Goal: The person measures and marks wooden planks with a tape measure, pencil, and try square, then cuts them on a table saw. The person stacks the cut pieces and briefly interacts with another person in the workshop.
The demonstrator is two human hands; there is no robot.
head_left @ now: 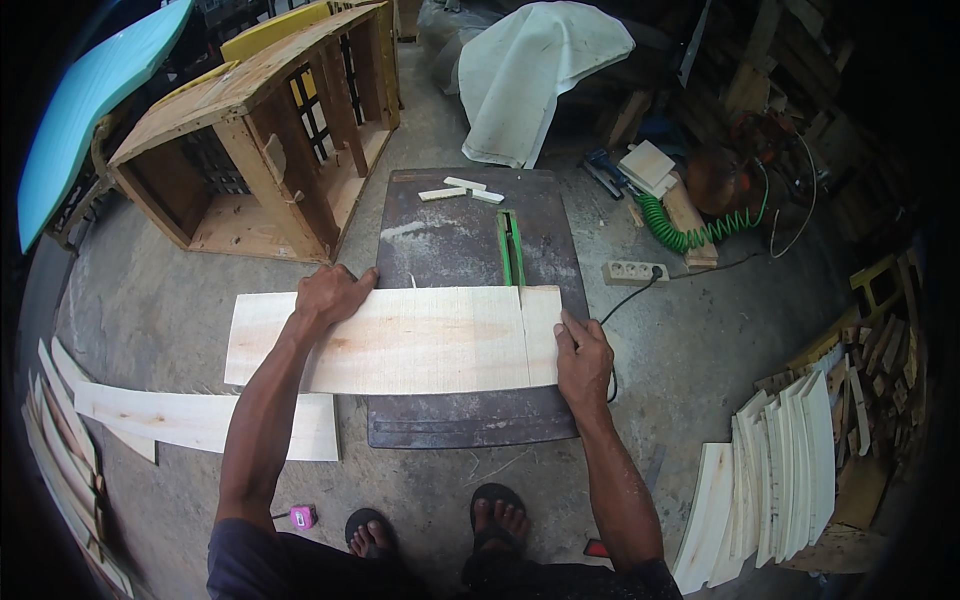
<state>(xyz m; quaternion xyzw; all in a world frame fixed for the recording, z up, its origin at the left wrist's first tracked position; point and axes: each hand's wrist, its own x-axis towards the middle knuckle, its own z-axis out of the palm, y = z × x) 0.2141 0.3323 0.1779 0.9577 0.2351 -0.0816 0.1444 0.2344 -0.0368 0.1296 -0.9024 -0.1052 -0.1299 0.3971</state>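
Note:
My left hand (337,295) grips the far edge of a pale plywood board (420,345), left of centre. My right hand (583,355) holds its right end, fingers curled on the edge. The board lies across a dark, dusty saw table (440,235). A green-edged slot (512,248) runs up the tabletop beyond the board, and a thin straight cut or line crosses the board's right part in line with it. I cannot make out the blade clearly. Several short wood strips (460,190) lie on the table's far part.
Wooden cabinet frame (240,150) at back left, white sheet (530,70) behind. Green coiled hose (690,235) and power strip (630,272) at right. Loose board (200,420) low at left. Stacked boards (760,480) at lower right. Pink tape measure (302,516) near my feet.

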